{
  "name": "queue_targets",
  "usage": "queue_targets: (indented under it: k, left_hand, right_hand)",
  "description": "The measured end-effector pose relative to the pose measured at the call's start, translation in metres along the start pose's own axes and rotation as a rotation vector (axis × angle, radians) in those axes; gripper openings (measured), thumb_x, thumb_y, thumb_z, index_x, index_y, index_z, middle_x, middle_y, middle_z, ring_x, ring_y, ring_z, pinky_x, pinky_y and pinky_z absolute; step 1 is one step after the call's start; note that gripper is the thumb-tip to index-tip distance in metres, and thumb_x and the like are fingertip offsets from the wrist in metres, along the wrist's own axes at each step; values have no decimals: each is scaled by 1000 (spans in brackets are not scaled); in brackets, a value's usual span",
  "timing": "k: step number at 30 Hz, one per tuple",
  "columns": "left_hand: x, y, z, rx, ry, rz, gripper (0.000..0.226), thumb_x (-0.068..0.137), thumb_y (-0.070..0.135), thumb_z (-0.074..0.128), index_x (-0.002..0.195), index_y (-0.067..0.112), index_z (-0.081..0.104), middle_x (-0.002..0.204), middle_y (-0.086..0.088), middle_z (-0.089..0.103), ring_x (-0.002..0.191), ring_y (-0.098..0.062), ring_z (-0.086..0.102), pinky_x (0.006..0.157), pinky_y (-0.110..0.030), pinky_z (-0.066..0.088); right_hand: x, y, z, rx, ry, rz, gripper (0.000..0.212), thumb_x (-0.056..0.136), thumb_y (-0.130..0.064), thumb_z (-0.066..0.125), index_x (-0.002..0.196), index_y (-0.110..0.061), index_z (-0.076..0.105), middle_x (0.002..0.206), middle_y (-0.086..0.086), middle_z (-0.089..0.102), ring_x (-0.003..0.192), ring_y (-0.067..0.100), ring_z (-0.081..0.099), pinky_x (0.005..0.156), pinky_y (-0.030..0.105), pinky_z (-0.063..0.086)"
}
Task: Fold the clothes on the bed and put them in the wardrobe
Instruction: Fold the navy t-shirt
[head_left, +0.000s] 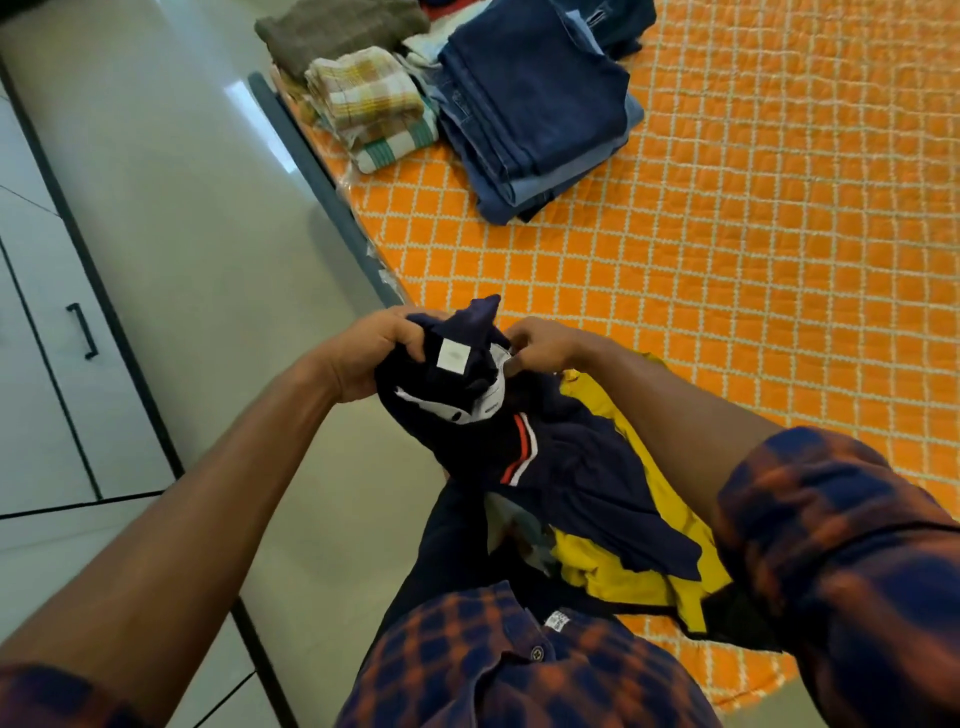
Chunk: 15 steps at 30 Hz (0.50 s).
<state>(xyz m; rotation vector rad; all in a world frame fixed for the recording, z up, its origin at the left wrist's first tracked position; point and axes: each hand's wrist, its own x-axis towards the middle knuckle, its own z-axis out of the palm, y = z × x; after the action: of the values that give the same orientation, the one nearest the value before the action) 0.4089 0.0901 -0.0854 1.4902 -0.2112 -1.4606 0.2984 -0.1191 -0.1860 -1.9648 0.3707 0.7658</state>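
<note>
A crumpled navy shirt (561, 467) with an orange and white stripe and a white label is lifted above the near corner of the bed (753, 260). My left hand (371, 353) grips its bunched top from the left. My right hand (540, 345) pinches the same bunch from the right. The shirt's lower part hangs down over a yellow garment (639, 566) lying on the bed's near edge.
Folded jeans (535, 109) are stacked at the far end of the orange quilted bed, beside folded checked cloths (371, 101) and a brown knit (332, 31). White wardrobe doors with a black handle (83, 332) stand to the left across the tiled floor (197, 208).
</note>
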Motion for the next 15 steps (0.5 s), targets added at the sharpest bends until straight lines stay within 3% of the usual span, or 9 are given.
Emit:
queue_targets:
  k: [2,5,8,10,12,15]
  left_hand:
    - [-3,-8,-8,63,44,15,39,61,2,49,93,7,72,83,-9,72,73,-21,69,65,-25,55]
    - [-11,-24,-19,350,99,101,35,75,7,77,110,10,72,95,-1,73,85,-9,68,74,-19,52]
    - [-15,-42,-28,718,184,51,68,68,21,93,129,22,65,116,9,69,102,-3,65,90,-22,52]
    - [-15,-51,-28,943,224,9,78,65,19,90,137,24,59,124,7,67,109,-15,64,94,-32,51]
    - [-13,-52,-19,1119,260,71,61,72,8,77,129,24,64,115,0,71,104,-24,66,83,-32,51]
    - [-11,-43,-11,1278,430,165,51,73,1,63,118,25,70,107,-5,72,102,-32,66,73,-31,45]
  right_hand:
    - [-1,1,8,6,64,19,36,91,-19,71,60,-21,53,59,-3,49,53,14,44,64,34,34]
    - [-15,6,9,235,307,-61,27,93,-17,68,74,1,62,75,22,55,65,28,50,69,35,38]
    - [-37,17,-7,292,647,-140,31,97,-23,62,73,-5,52,68,5,46,65,12,43,62,33,32]
    - [-58,24,-18,186,755,-171,32,100,-25,59,75,-14,42,67,-2,39,62,11,37,60,33,27]
    - [-83,34,-23,-28,784,-196,36,101,-27,58,74,-17,36,64,-2,36,60,14,35,59,36,26]
    - [-119,40,-26,-208,813,-217,38,99,-41,61,74,-19,42,61,-3,43,57,19,44,55,36,29]
